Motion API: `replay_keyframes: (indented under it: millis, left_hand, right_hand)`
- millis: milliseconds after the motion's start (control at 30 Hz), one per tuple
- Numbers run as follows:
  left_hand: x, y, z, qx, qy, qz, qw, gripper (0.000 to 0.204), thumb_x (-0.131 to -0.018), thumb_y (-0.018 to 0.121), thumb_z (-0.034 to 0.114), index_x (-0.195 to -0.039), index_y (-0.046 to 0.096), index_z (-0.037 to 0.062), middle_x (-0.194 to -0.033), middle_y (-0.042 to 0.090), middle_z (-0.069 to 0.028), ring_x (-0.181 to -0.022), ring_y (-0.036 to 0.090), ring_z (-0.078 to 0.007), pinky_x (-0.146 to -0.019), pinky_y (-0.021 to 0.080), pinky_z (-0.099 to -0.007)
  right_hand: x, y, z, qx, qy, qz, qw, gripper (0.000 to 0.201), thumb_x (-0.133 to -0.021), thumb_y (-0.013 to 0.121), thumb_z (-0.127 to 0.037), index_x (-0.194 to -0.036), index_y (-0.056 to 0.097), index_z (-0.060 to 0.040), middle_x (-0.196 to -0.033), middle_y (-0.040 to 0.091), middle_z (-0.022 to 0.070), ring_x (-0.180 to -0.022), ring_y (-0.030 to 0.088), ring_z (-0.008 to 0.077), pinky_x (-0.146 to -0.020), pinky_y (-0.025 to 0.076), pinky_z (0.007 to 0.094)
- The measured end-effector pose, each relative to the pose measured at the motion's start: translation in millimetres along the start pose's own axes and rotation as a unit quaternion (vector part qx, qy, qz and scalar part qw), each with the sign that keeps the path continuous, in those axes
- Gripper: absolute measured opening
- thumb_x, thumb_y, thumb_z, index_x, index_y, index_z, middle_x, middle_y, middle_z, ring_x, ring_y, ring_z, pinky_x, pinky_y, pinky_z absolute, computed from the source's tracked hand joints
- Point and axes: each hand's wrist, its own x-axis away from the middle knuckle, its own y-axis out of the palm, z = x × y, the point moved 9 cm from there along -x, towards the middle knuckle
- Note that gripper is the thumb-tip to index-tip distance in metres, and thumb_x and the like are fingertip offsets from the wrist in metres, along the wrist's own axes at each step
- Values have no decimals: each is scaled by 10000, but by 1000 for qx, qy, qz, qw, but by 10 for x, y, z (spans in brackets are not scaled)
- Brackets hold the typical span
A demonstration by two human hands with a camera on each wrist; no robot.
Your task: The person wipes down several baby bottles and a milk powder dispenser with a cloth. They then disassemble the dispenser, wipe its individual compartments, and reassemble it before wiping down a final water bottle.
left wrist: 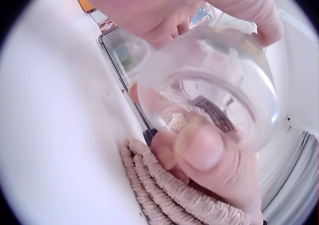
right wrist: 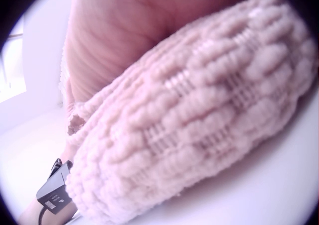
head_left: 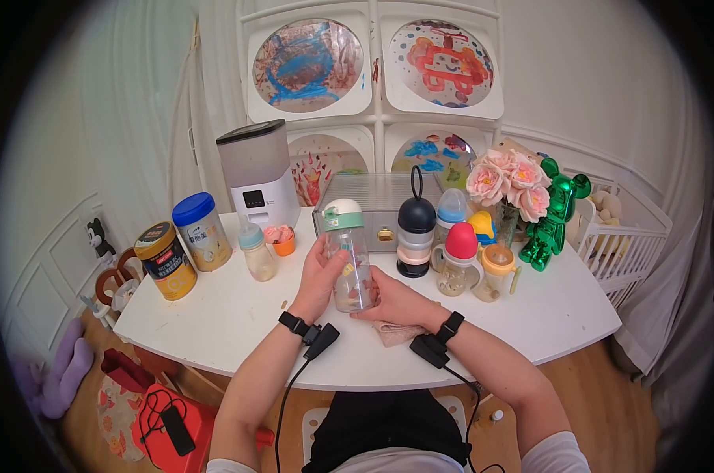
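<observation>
From where I sit, the right wrist view tells me least: the pink cloth point(right wrist: 199, 110) fills most of it, the palm behind is cut off by the top of the picture, and I find no bottle there. In the head view the left hand's far fingers are hidden behind the clear bottle point(head_left: 353, 272), and the right hand's far fingers are mostly out of sight too. The left wrist view crops the bottle's upper part, and the dark print on its underside is too blurred for me to read. The bottle itself lies between my two grips, above the middle of the white table point(head_left: 215, 311), with its green-and-white lid point(head_left: 343, 214) rising clear of the fingers. The left hand point(head_left: 317, 277) is curled round its left side, thumb across the near face, opened only as wide as the body. The right hand point(head_left: 396, 299) closes on the lower right side and base, its thumb pressed at the bottom rim. The cloth sits below the right hand, between the bottle and the table's near edge, and a black-topped container point(head_left: 414, 236) stands just beyond, to the right
</observation>
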Motion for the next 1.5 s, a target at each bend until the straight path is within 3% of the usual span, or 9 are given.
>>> replay_keyframes:
  millis: [100,267,333,567,833,1067,1133,1233,1500]
  left_hand:
    - [-46,-59,-77,36,-9,-19,999,581,-1035,650,259,-1524,442,25,-1387,635,-123,-1217,634,-195,-1097,498,-402]
    - [0,115,13,84,-39,-45,995,625,-1056,625,201,-1584,342,25,-1459,594,-157,-1311,597,-211,-1151,449,-380]
    - [37,118,27,-39,-40,-2,998,576,-1068,624,219,-1534,350,19,-1458,597,-174,-1317,600,-226,-1151,452,-392]
    - [34,23,-3,7,-48,21,999,540,-1061,662,237,-1428,327,26,-1440,608,-213,-1295,620,-238,-1131,472,-394]
    - [-8,-16,-27,8,-7,22,1000,438,-1041,700,218,-1365,486,16,-1375,594,-112,-1259,591,-160,-1117,461,-339]
    - [-8,-20,-25,11,-24,9,1000,435,-1051,689,223,-1391,503,26,-1360,610,-99,-1274,588,-156,-1124,458,-339]
    - [-13,-52,-90,33,-45,17,998,561,-1101,572,301,-1559,412,21,-1453,594,-135,-1322,597,-235,-1165,440,-416]
    - [14,26,-34,67,-34,-8,997,638,-1122,482,391,-1625,335,28,-1506,560,-168,-1373,560,-267,-1198,399,-441]
    - [22,98,-21,52,-54,-20,997,727,-1112,441,515,-1638,297,35,-1520,537,-183,-1404,523,-276,-1216,365,-453]
  right_hand:
    - [28,-45,-81,33,5,15,999,772,-875,878,-160,-1449,392,13,-1301,644,157,-1199,665,206,-1029,563,340]
    - [22,-55,-78,41,1,20,999,760,-870,882,-162,-1426,400,28,-1278,649,157,-1173,670,197,-996,568,329]
    - [20,-53,-68,47,6,20,999,761,-870,882,-162,-1425,399,34,-1272,651,155,-1169,670,195,-991,567,325]
    - [15,-23,-42,34,-7,12,999,783,-871,884,-196,-1422,386,51,-1251,657,138,-1118,681,174,-967,565,309]
    - [30,-44,-68,38,1,18,999,840,-863,897,-223,-1458,373,53,-1181,665,102,-1013,654,134,-878,551,278]
    - [47,-61,-86,38,25,20,999,888,-858,907,-272,-1490,368,44,-1168,657,94,-955,624,127,-845,541,278]
    - [58,-57,-76,25,34,18,999,929,-852,913,-288,-1518,353,39,-1177,654,95,-937,617,126,-838,539,278]
    - [88,-72,-166,21,12,27,999,1030,-837,929,-320,-1578,304,27,-1206,646,93,-904,604,126,-818,534,276]
    - [70,-59,-140,4,11,18,1000,1121,-803,954,-374,-1604,279,26,-1212,641,88,-891,597,125,-794,531,278]
